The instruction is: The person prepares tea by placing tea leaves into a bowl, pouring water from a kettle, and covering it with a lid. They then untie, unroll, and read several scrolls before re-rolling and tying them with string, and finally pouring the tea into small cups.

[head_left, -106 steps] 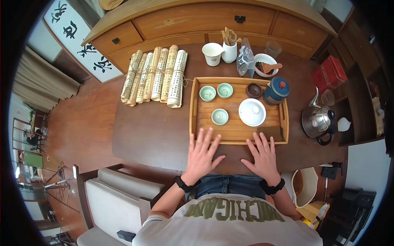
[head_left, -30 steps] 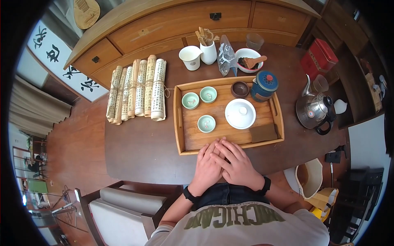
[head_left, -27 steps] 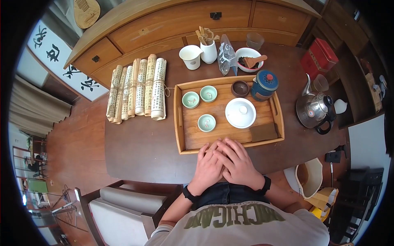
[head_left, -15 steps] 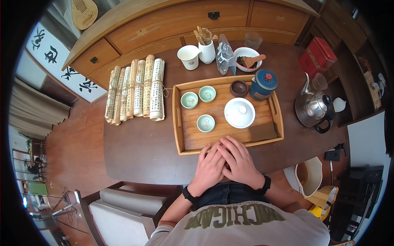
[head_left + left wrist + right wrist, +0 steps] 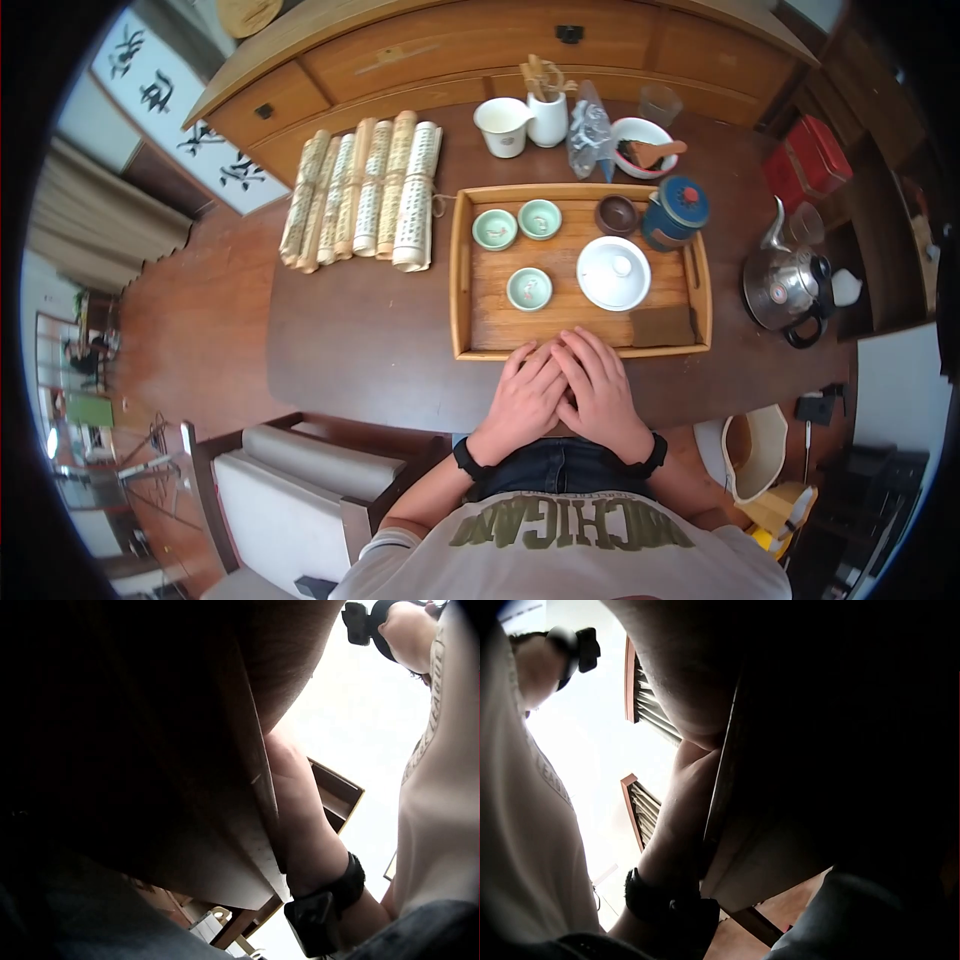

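In the head view my left hand and right hand rest together at the table's front edge, backs up. Their relaxed fingers meet and partly overlap, right by the near rim of a wooden tea tray; no object shows in either. On the tray stand a white lidded gaiwan, three pale green teacups, a small dark brown cup and a blue tea canister. A folded brown cloth lies in its near right corner. The wrist views show mostly dark table edge and the opposite forearm.
Several tied paper scrolls lie at the table's left. Behind the tray are a white pitcher, a tool vase, a plastic bag and a tea-leaf bowl. A steel kettle and red tin are right.
First my hands were spread apart with fingers extended at the tray's near edge; then they came together. Since then they stay joined while the head view shifts. The tea things keep their places.
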The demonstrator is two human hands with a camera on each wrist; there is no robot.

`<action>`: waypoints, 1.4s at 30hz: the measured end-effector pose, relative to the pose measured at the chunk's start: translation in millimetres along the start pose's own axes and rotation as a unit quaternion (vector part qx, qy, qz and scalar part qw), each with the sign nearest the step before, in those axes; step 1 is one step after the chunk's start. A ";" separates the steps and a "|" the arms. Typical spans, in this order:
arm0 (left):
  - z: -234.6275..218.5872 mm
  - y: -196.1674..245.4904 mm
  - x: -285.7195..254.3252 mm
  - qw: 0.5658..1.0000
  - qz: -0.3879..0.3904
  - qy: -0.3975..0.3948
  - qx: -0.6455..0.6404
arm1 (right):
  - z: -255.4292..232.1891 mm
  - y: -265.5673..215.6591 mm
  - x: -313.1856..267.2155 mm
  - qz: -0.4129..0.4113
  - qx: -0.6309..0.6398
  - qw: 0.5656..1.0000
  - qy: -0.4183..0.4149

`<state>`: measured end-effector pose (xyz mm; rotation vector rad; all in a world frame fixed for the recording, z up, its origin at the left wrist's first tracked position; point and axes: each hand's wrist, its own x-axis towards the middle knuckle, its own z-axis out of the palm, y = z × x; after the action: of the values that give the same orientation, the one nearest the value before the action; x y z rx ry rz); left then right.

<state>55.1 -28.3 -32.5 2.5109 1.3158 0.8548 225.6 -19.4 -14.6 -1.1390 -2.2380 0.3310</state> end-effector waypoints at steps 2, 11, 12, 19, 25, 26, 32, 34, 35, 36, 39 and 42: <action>0.8 -0.6 -1.2 1.000 -0.002 0.000 -0.002 | 1.3 -0.2 0.0 -0.005 -0.003 1.000 0.002; 0.4 1.2 -0.9 1.000 0.003 0.007 0.029 | 2.6 1.2 -1.1 -0.021 -0.006 1.000 0.007; 1.1 1.3 -1.1 1.000 0.004 0.010 0.028 | 2.7 1.5 -1.1 -0.024 -0.006 1.000 0.012; -40.7 7.9 4.3 0.995 0.066 0.068 0.017 | 3.3 6.2 -4.2 -0.012 0.024 0.999 0.026; -119.6 -40.7 28.2 0.984 -0.055 0.145 0.092 | -0.7 -2.3 -1.4 -0.004 -0.004 1.000 0.011; -127.4 -58.6 34.0 0.979 -0.091 0.140 0.114 | -0.4 -2.0 -1.3 -0.005 -0.007 1.000 0.010; -132.7 -152.4 62.0 0.960 -0.217 0.120 0.129 | 0.4 -1.3 -2.2 -0.011 -0.021 1.000 0.006; -124.6 -170.2 67.7 0.952 -0.246 0.104 0.149 | 0.1 -1.2 -2.6 -0.013 -0.026 1.000 0.006; -121.2 -171.5 69.7 0.948 -0.260 0.091 0.159 | 0.3 -1.4 -2.8 -0.014 -0.028 0.999 0.006; -117.4 -171.7 73.4 0.944 -0.273 0.079 0.169 | 0.2 -1.4 -2.3 -0.016 -0.030 0.999 0.007; -104.3 -178.6 75.3 0.936 -0.275 0.073 0.209 | 0.0 -1.5 -2.0 -0.017 -0.030 0.999 0.009; -99.9 -176.8 73.2 0.935 -0.272 0.058 0.220 | -0.3 -1.5 -2.0 -0.014 -0.027 0.999 0.010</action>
<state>-92.0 124.7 7.0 2.1818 2.3098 0.6364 225.7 -21.9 -14.5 -1.1335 -2.2544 0.2482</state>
